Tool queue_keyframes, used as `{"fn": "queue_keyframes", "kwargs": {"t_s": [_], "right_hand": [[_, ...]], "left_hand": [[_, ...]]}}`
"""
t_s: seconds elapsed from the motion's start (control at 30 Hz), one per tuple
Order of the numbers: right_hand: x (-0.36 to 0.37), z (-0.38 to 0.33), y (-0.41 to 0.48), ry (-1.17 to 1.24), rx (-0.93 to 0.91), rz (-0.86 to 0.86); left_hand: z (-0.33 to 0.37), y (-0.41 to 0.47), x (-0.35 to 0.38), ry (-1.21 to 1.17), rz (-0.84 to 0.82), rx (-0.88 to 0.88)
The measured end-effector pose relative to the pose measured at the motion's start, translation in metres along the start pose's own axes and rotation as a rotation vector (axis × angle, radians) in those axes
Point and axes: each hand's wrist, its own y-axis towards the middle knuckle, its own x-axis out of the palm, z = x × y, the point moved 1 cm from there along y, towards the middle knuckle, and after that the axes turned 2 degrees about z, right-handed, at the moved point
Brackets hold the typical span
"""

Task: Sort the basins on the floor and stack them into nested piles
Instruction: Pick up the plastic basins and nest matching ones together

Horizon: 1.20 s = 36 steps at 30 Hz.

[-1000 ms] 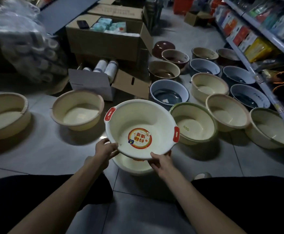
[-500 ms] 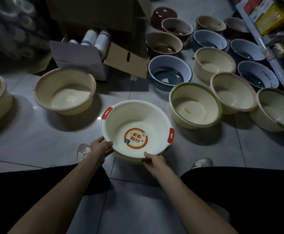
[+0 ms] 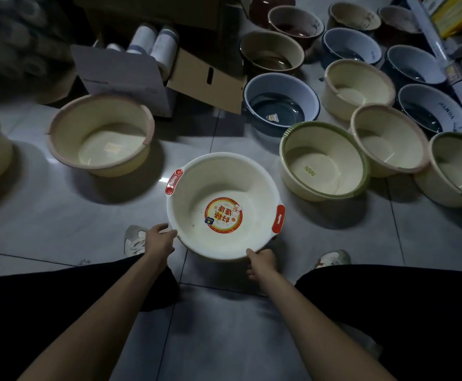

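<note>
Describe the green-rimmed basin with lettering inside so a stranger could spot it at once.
Start at the white basin with red handles in the foreground. The cream basin immediately to its right is the one. Its olive-green rim and small green lettering on the bottom set it apart from the pink-rimmed basin beside it.
</note>
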Motion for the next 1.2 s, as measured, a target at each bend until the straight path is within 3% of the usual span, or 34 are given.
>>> {"fn": "queue_keyframes", "kwargs": {"t_s": [0.27,0.37,0.57,0.9,1.2], "right_hand": [[0.014,-0.003,0.006,0.425,0.268,-0.199],[0.023,-0.005,0.007,0.512,0.308,-0.249],[0.037,-0.017,0.025,0.722,0.265,-0.11],[0.044,-0.064,0.062,0.739,0.121,-0.152],[0.016,-0.065,0.047,0.5,0.054,-0.171]], "left_hand": [[-0.02,-0.009,0.015,0.023,-0.212,-0.252],[-0.026,-0.012,0.025,-0.01,-0.202,-0.279],[-0.025,-0.013,0.038,-0.124,-0.145,-0.204],[-0.004,0.001,0.056,-0.326,-0.164,-0.284],[0.01,-0.016,0.051,-0.111,-0.221,-0.364]]}}
